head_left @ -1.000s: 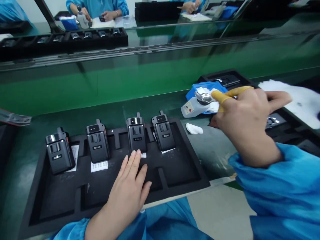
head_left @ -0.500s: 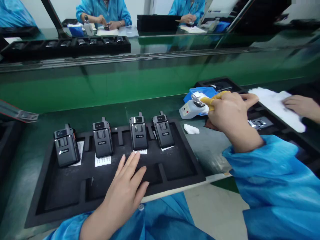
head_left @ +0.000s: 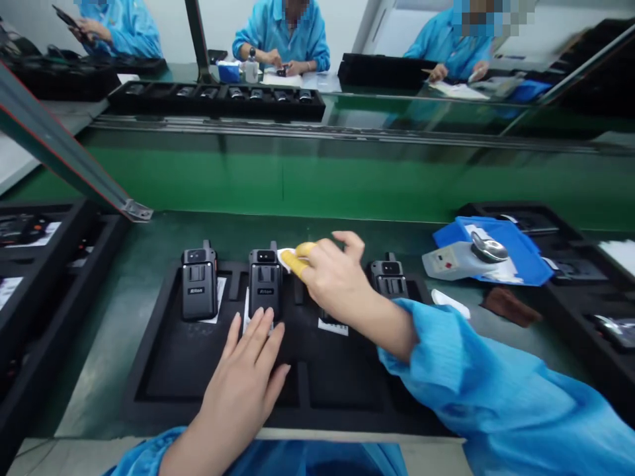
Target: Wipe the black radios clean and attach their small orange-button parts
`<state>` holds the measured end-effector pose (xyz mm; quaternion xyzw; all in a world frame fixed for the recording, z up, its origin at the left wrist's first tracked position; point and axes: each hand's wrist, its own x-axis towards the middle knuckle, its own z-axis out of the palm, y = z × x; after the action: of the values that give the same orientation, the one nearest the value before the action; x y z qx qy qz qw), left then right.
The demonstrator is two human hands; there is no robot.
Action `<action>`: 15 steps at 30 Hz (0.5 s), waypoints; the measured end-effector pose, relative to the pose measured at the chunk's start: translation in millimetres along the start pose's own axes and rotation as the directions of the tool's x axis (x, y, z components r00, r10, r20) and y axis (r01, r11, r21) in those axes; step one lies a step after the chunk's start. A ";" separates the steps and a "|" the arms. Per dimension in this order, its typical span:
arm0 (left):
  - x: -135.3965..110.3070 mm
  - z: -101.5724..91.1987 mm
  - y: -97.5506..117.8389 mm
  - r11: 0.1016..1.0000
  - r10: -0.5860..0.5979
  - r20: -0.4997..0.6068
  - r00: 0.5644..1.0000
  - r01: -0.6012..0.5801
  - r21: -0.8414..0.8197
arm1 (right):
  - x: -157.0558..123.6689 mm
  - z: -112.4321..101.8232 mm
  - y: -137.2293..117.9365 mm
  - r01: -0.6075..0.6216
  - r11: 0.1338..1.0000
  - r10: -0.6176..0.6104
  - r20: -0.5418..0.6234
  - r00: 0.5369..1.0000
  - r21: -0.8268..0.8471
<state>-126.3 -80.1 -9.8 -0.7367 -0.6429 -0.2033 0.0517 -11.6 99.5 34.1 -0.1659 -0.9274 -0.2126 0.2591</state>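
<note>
Both hands are over a black foam tray point(head_left: 143, 370) that holds several black two-way radios. My left hand point(head_left: 245, 377) lies with fingers stretched out, its fingertips at the lower end of the second radio point(head_left: 264, 281) from the left. Yellow covers wrap the thumb and finger of my right hand point(head_left: 337, 274), which pinch a small white cotton pad point(head_left: 286, 259) against or close beside that radio's upper right side. The leftmost radio point(head_left: 199, 291) rests on a printed white slip. My right hand and forearm mostly hide a third radio and partly cover the rightmost radio point(head_left: 389, 277).
Right of the tray are a white bottle point(head_left: 449, 260) with a metal top, a blue bin point(head_left: 526, 248), a white pad point(head_left: 450, 303) and a brown cloth point(head_left: 510, 306). More black trays flank both sides. A metal strut point(head_left: 74, 152) slants down at left. Co-workers sit opposite.
My right hand has moved left from the bottle's metal top to the second radio, with the white pad now showing in its fingers. My left hand has come to that radio's lower end. The view has swung left.
</note>
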 end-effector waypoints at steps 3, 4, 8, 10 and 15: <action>0.1 2.8 2.1 1.000 -0.016 -0.023 1.000 0.016 -0.015 | 13.2 16.6 -9.9 0.085 0.996 -0.085 -0.005 0.996 0.038; 0.1 3.6 2.5 0.999 -0.028 -0.034 0.999 0.027 -0.025 | 14.9 19.7 -10.4 0.110 0.993 -0.110 -0.008 0.994 0.049; 1.2 6.5 3.3 0.996 -0.063 -0.067 0.996 0.058 -0.064 | 11.0 20.8 -4.8 0.114 0.991 -0.114 0.007 0.993 0.069; 1.9 7.4 2.7 0.997 -0.055 -0.079 0.995 0.050 -0.066 | 8.0 18.5 -3.0 0.100 0.992 -0.102 0.027 0.994 0.071; 3.1 5.9 -1.6 0.999 -0.021 -0.066 0.998 0.017 -0.050 | 15.6 22.2 -7.3 0.167 0.981 -0.167 -0.001 0.986 0.101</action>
<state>-126.3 -74.9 -14.3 -0.7244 -0.6426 -0.2439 0.0530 -36.4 107.0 23.3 -0.0751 -0.9486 -0.1860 0.2447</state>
